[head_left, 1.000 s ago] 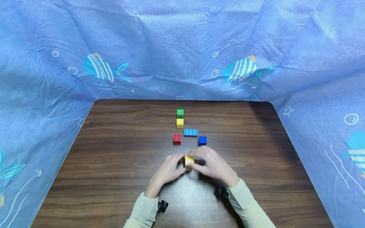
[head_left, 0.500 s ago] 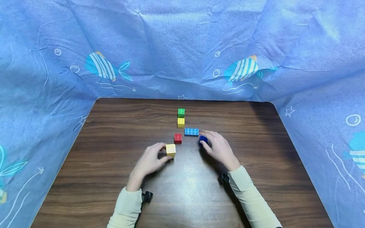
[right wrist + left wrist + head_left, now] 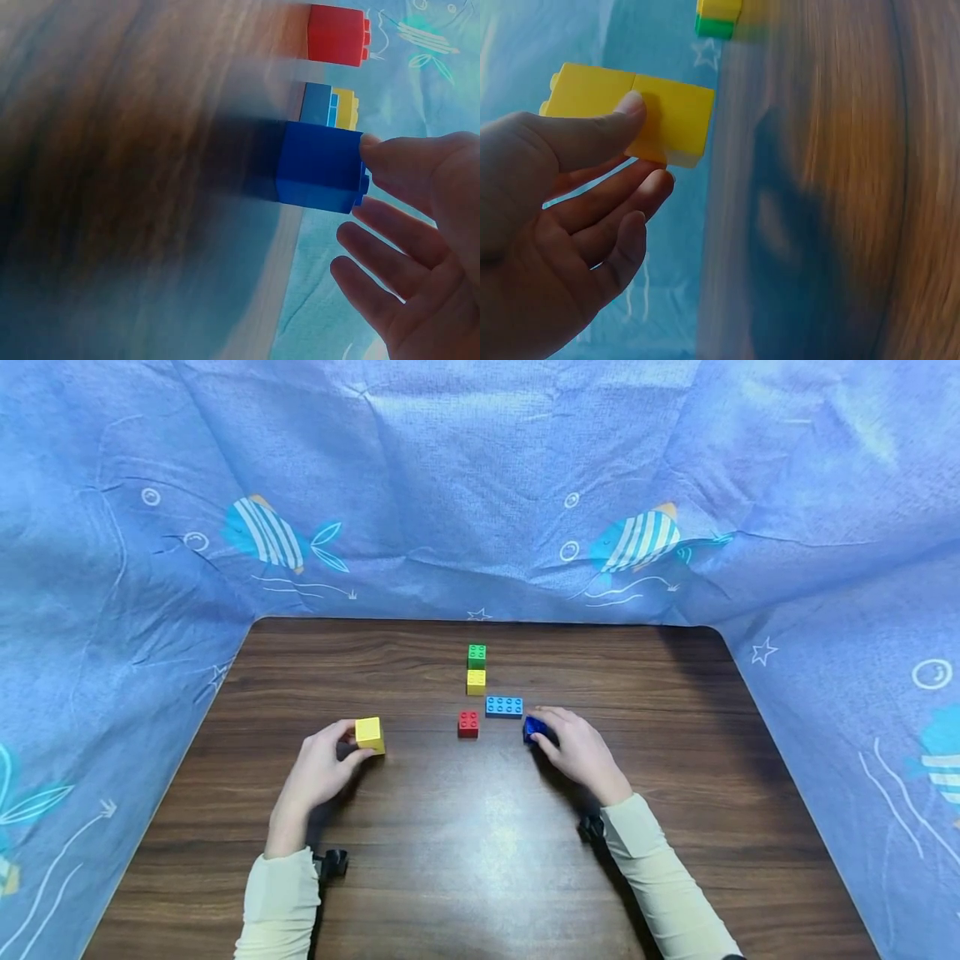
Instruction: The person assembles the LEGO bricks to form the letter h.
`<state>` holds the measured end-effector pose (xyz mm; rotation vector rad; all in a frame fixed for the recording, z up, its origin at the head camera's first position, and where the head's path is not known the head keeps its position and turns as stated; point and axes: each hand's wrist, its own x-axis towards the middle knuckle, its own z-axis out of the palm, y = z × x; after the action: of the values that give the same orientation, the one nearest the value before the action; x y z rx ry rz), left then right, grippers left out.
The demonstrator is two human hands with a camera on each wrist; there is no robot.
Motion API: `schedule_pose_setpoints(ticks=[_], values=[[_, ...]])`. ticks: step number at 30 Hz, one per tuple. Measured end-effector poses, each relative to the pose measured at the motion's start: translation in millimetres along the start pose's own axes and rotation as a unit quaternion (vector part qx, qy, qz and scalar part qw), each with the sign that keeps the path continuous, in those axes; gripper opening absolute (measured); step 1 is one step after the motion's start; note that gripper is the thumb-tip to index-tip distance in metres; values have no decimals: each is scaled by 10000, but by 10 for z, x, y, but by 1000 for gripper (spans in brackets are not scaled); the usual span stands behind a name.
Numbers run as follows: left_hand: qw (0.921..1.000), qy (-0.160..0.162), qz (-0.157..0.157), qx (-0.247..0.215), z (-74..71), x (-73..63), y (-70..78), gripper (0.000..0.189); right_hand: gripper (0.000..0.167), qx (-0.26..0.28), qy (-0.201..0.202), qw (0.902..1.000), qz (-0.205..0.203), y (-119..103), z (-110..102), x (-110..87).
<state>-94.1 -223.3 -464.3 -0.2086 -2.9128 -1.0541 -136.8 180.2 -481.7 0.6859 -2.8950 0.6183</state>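
- Blue cloth (image 3: pixel 480 460), wrinkled and printed with striped fish, stands round the far side and flanks of the desk.
- Brown wood-grain desk (image 3: pixel 450 860), a bright glare near its middle; the clock is read from there, twelve at the far edge.
- Pale sleeves (image 3: pixel 660 877) reach in from eight and four o'clock.
- Left hand (image 3: pixel 317 772), at nine o'clock, grasping the yellow block between thumb and fingers.
- Right hand (image 3: pixel 583 756), at two o'clock, pinching the dark blue brick by thumb and fingers.
- Black wrist devices (image 3: pixel 333 863), one under each wrist.
- Yellow block (image 3: pixel 596 88), at ten o'clock on the desk's dial, off the hand's two o'clock side; the left wrist view shows a seam across it and studs at one end.
- Light blue brick (image 3: pixel 504 707), oblong, two rows of studs, just past twelve.
- Dark blue brick (image 3: pixel 321 163), at the light blue brick's four o'clock, near it.
- Red brick (image 3: pixel 468 724), close to twelve, at the light blue brick's eight o'clock.
- Small yellow brick (image 3: pixel 476 682), at the light blue brick's ten o'clock.
- Green brick (image 3: pixel 477 656), just beyond the small yellow one, at its twelve.
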Motion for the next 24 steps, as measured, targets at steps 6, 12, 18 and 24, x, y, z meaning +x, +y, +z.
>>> schedule_pose_setpoints(ticks=[6,12,18,24], values=[[9996,43,-292,41,-78,10,-152,42,38,53,-19,10000,16,32,7,-8],[9991,5,-422,105,-85,28,-238,43,37,94,-88,9999,46,52,25,-18],[9989,-129,-445,75,-84,52,-257,43,34,130,-8,9999,29,68,43,-20],[9983,-239,-526,80,-84,70,-268,44,33,160,-3,9999,7,81,51,-6]])
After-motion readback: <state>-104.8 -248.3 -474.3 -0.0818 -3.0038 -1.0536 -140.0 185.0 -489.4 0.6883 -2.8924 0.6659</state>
